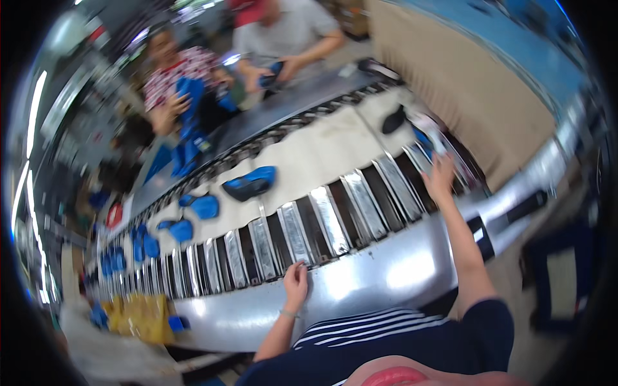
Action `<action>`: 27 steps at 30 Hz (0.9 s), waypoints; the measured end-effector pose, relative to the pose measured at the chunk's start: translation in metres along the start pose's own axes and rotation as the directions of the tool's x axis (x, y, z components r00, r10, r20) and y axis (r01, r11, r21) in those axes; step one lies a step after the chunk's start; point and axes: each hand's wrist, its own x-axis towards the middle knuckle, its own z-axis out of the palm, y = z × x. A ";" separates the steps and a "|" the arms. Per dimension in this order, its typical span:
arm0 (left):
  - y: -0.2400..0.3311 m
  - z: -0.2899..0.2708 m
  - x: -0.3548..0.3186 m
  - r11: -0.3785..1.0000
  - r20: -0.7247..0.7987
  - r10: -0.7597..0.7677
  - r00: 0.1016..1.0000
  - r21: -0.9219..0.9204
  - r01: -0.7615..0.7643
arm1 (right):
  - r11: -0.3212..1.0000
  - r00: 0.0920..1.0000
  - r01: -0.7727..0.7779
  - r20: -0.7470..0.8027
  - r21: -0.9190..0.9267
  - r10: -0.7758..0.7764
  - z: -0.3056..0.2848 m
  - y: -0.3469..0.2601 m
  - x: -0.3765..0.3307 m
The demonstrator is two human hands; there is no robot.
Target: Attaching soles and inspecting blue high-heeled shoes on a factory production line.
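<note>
Reaching, we reckon: right hand point(440, 178) over the silver slatted-metal conveyor point(330, 222), left hand point(297, 284) at its edge, can't tell either grip; next probably needs pinching.

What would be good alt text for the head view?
A person's right hand stretches over a slatted conveyor dotted with blue shoe-like pieces, while the left hand is at its near metal edge. Across it, two co-workers hold items.
</note>
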 end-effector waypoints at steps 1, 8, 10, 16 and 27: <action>0.005 -0.014 -0.016 0.993 -0.098 0.102 0.990 -0.042 -0.106 | 0.996 0.995 -0.085 0.043 -0.024 0.086 -0.003 0.017 -0.044; 0.015 0.031 -0.002 0.950 0.025 0.275 0.961 0.148 -0.276 | 0.951 0.984 -0.144 -0.067 0.273 0.168 0.011 0.056 -0.018; 0.011 0.029 0.002 0.938 0.046 0.294 0.955 0.177 -0.297 | 0.921 0.983 -0.086 -0.119 0.380 0.141 0.003 0.062 0.007; 0.002 0.034 0.004 0.934 0.030 0.302 0.953 0.192 -0.302 | 0.861 0.910 -0.407 0.213 0.305 0.354 0.006 0.077 0.108; 0.015 0.042 0.009 0.997 0.012 0.066 0.998 0.029 -0.066 | 0.875 0.952 -0.305 0.099 0.376 0.289 -0.027 0.078 0.101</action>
